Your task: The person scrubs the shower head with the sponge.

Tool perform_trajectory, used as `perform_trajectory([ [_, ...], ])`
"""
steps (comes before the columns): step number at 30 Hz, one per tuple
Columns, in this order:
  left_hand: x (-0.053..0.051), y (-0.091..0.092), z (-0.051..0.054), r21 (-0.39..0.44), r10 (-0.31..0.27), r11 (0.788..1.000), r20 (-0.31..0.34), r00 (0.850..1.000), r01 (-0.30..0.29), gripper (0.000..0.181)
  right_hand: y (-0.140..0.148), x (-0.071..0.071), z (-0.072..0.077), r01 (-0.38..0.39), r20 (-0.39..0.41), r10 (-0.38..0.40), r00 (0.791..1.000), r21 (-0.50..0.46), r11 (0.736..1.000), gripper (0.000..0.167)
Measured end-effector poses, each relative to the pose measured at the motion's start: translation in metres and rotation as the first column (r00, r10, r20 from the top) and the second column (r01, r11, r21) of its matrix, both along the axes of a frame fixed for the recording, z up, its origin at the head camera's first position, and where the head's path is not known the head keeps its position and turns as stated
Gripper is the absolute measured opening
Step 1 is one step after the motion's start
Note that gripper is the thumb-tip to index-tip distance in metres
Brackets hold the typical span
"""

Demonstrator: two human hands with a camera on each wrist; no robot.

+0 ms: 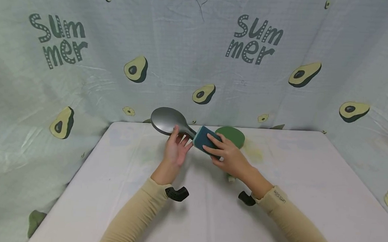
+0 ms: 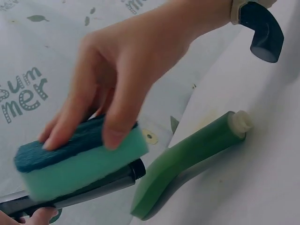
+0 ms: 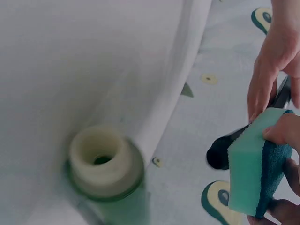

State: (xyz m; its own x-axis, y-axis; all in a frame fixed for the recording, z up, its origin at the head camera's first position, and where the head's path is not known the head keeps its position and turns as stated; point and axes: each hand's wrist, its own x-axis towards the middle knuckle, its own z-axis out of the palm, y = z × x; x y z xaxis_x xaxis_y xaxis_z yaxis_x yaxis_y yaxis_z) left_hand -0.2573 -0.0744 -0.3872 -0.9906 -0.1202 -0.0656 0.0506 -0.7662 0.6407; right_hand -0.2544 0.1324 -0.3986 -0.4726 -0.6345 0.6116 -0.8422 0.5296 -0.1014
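A large grey spoon [image 1: 167, 120] with a dark handle is held up above the table by my left hand [image 1: 176, 151], its oval bowl toward the upper left. The left hand's fingers lie under the neck. My right hand [image 1: 229, 157] grips a sponge [image 1: 203, 140], light green with a dark blue scouring side. In the left wrist view the sponge's light side rests against the spoon's black handle [image 2: 101, 190], and the handle's end pokes out past it. Beneath the right hand a green object [image 2: 187, 161] with a cream hollow neck [image 3: 101, 157] lies on the table.
A white-covered table [image 1: 137, 219] stretches below both arms. Behind it hangs a pale cloth [image 1: 171, 33] with avocado and lettering prints. Black curved pieces [image 1: 177, 194] stick out at the wrists.
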Motion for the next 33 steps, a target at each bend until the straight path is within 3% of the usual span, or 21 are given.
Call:
perform_trajectory([
  [5,-0.002,0.002,0.001,0.025,0.004,1.0,-0.003,1.0,-0.004,0.046,0.002,-0.003,-0.003,0.014,-0.02,-0.015,1.0,-0.027,1.0,0.045],
  [12,0.001,0.013,-0.004,-0.055,-0.046,0.997,-0.002,0.999,0.046,0.038,-0.013,-0.003,0.002,0.001,-0.041,-0.004,0.999,-0.063,0.998,0.044],
  [15,0.001,0.011,-0.004,-0.049,-0.042,0.998,-0.005,0.999,0.041,0.039,-0.011,-0.002,0.003,-0.006,0.0,0.006,1.0,-0.059,0.998,0.043],
  [18,0.001,0.004,-0.003,-0.003,-0.051,0.999,-0.009,0.999,0.051,0.047,-0.002,-0.001,0.004,-0.015,0.1,0.022,0.995,-0.067,0.998,0.042],
  [21,0.002,-0.005,-0.002,0.047,-0.073,0.996,-0.014,0.997,0.074,0.054,0.01,-0.003,0.002,-0.032,0.283,0.063,0.957,-0.114,0.993,0.041],
  [25,0.003,-0.01,-0.002,0.076,-0.111,0.991,-0.028,0.993,0.113,0.052,0.026,-0.012,0.002,-0.062,0.51,0.169,0.844,-0.22,0.974,0.042],
  [27,0.002,-0.008,-0.003,0.061,-0.134,0.989,-0.039,0.99,0.136,0.05,0.029,-0.014,0.005,-0.062,0.557,0.201,0.806,-0.258,0.964,0.043],
  [29,0.003,-0.005,-0.006,0.014,-0.159,0.987,-0.05,0.986,0.159,0.049,0.027,-0.017,0.007,-0.055,0.569,0.211,0.795,-0.279,0.959,0.044],
  [33,0.004,-0.001,-0.009,-0.043,-0.198,0.98,-0.074,0.977,0.196,0.046,0.019,-0.019,0.011,-0.039,0.557,0.202,0.806,-0.291,0.956,0.045],
])
